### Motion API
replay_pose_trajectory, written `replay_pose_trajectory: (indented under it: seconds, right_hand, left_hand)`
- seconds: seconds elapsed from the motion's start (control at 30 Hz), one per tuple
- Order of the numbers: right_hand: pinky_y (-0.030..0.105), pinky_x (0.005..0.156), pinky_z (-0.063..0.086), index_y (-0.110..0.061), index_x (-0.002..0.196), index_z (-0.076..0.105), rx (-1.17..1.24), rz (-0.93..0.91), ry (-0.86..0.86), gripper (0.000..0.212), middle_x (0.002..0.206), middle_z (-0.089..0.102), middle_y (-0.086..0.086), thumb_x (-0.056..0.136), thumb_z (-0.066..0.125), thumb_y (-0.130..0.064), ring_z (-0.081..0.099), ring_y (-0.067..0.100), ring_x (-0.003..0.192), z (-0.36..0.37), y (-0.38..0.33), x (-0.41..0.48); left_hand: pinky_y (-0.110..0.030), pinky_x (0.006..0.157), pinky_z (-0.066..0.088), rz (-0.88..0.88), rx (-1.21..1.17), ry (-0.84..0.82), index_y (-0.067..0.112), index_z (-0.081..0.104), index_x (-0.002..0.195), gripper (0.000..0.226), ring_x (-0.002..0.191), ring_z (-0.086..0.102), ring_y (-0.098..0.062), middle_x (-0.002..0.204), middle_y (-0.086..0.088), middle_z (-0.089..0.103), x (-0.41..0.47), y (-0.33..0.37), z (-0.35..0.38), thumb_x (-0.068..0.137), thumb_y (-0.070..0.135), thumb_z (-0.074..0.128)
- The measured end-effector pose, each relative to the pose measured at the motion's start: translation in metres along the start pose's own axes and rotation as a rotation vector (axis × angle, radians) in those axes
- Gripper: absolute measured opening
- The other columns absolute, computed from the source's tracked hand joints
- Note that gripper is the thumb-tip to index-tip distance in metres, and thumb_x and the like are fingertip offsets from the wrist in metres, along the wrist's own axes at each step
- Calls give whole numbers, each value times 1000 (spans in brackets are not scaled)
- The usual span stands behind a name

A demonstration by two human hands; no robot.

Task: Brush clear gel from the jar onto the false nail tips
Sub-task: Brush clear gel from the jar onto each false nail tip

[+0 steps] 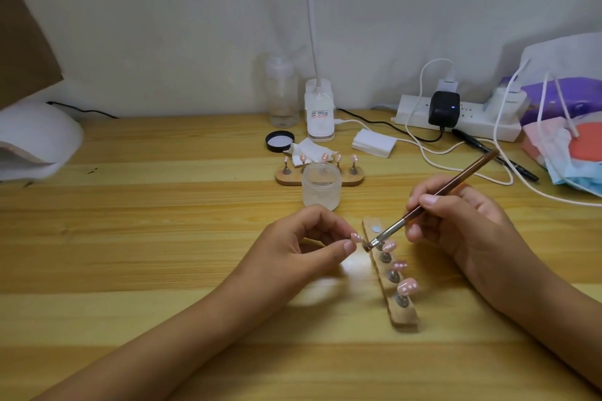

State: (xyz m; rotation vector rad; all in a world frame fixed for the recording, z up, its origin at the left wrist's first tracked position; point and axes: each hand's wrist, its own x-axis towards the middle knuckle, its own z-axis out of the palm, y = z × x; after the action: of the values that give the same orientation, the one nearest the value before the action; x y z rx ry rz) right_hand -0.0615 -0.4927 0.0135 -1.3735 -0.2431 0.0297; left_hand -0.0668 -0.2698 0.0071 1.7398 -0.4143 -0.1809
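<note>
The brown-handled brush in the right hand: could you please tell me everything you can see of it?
The slim brown-handled brush has a glossy wood-like handle, a silver metal ferrule and a small dark tip. The right hand pinches it pen-style just above the ferrule. It slants, handle end up and right, tip down at the pink white-dotted false nail tip pinched by the left hand, above the near wooden holder strip. Whether the bristles touch the nail is unclear.

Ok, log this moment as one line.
step: gel brushing | left hand: pinches nail tip | right hand: holds brush, bristles at tip | jar: open, beyond hands
</note>
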Motion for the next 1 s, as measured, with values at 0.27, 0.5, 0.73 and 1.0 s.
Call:
replay_pose_trajectory:
  seconds: [0.27,0.5,0.73,1.0]
  right_hand:
    - [23,62,54,-22,74,72,45,-25,11,21,74,64,2,82,54,-17,63,14,63,-2,0,0]
    - [22,66,55,-23,80,74,8,-50,14,22,78,66,1,84,54,-17,64,13,72,-2,0,0]
    - [21,66,54,-23,77,75,13,-35,5,20,76,65,1,82,56,-17,62,12,68,0,-2,-1]
    - [19,66,55,-28,78,76,-75,-27,72,10,73,68,1,78,66,-26,65,10,68,4,-1,-2]
  left_hand:
    - [-21,68,55,-14,-31,-12,30,71,81,19,78,61,-1,81,12,68,1,0,0,87,12,70]
    - [-30,68,59,-40,-64,-11,21,69,80,14,75,63,-6,88,12,73,1,-2,1,86,9,70]
    - [-26,64,56,-46,-52,-2,27,68,76,11,71,61,-6,85,0,71,0,-1,1,82,20,73]
    - [-20,62,52,-34,-55,0,28,66,73,17,73,64,-9,77,2,70,0,-1,0,84,17,74]
